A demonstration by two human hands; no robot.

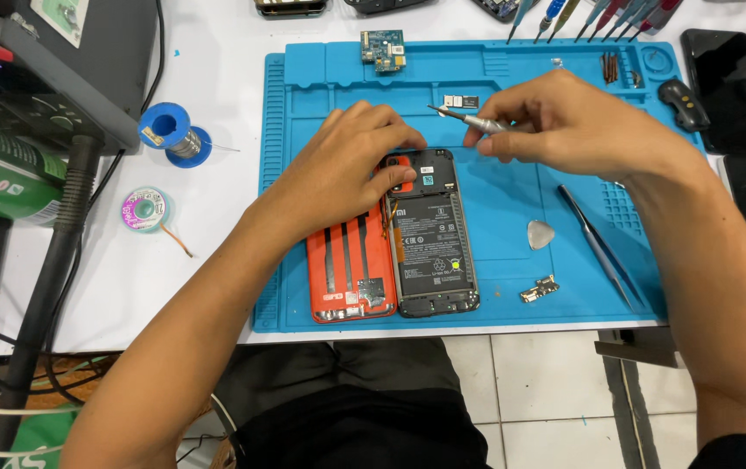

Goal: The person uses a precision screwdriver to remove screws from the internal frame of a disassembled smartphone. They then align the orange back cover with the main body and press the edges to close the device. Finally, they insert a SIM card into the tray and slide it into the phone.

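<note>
On the blue mat (pixel 494 217), right hand (pixel 564 126) pinches screwdriver (pixel 468 119), tip pointing left; left hand (pixel 347 165) presses opened phone (pixel 429 234).

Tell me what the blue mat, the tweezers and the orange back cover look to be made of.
Blue mat: likely silicone rubber, matte, with moulded trays and ridges. Tweezers: metal, going by the thin dark-grey blades with a dull sheen. Orange back cover: probably plastic, smooth and evenly coloured, with black strips inside.

Orange phone back cover (pixel 348 265); blue mat (pixel 512 217)
</note>
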